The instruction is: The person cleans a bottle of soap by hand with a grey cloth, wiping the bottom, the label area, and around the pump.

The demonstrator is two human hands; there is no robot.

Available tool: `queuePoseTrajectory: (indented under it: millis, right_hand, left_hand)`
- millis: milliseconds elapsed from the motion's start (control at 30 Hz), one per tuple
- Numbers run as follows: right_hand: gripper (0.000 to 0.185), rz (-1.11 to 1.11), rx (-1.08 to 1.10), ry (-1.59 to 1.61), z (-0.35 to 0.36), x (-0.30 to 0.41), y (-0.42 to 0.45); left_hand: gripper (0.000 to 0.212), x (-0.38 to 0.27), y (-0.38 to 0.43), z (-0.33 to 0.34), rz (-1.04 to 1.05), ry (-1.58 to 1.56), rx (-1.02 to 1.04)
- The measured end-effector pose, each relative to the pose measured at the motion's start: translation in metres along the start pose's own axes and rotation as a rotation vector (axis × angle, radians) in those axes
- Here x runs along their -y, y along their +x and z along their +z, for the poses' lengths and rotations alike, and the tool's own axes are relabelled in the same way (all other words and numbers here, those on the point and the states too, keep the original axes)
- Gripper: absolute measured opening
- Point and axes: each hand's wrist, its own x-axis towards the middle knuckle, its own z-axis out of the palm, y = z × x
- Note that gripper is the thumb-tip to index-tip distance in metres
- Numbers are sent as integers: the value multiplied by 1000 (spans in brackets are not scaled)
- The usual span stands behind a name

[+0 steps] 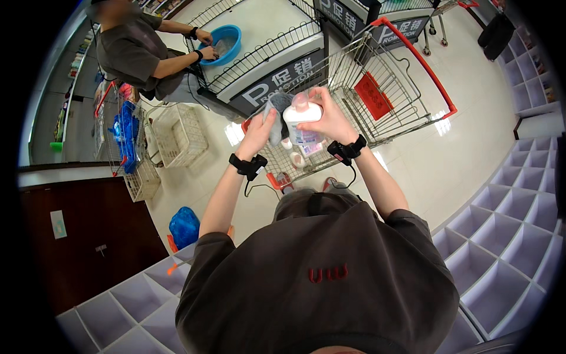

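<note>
My right hand (330,116) grips a white plastic bottle (303,117) with a translucent pink cap (300,101), tilted above the shopping cart. In my left hand (260,131) is a grey cloth (276,119), held against the bottle's left side; where they touch is partly hidden. Below both hands, the wire shopping cart (287,170) carries several white bottles or packs, among them a white bottle (297,160) and a pink-and-white pack (311,149). A black band with a small device sits on each of my wrists.
Across from me, a person (137,57) has both hands in a blue basin (234,44) on a promotion stand (283,71). Left are white baskets (179,135), another cart (99,128) and a blue bag (184,228). White cubby shelving (495,221) curves around behind me.
</note>
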Motion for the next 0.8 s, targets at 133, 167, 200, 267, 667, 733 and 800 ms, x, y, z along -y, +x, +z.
queuePoseTrajectory:
  millis: [133,167,200,267,667,733,800]
  right_hand:
    - [78,36,-2,-19,0,10,-2]
    - [78,35,-2,-22,-3,16,-1]
    - [81,36,33,-75,-5,21,-3]
    - [103,3,91,-94,-9,17,-5]
    - [130,111,446,337,-23,15,0]
    - [131,88,446,354,-15,7,2]
    - [134,108,444,447,-10,4,2]
  left_hand:
    - [47,-20,-5,12,72,-39,14]
    - [47,-24,-6,12,126,-28,9]
    - [47,-40,-9,11,145,-34,119]
    - [47,-34,-6,9,130,-45,199]
    - [58,-19,-11,23,-186,-572,289]
    - [57,-16,-6,21,-219,-576,373]
    - [57,-18,-6,22,-242,-615,367]
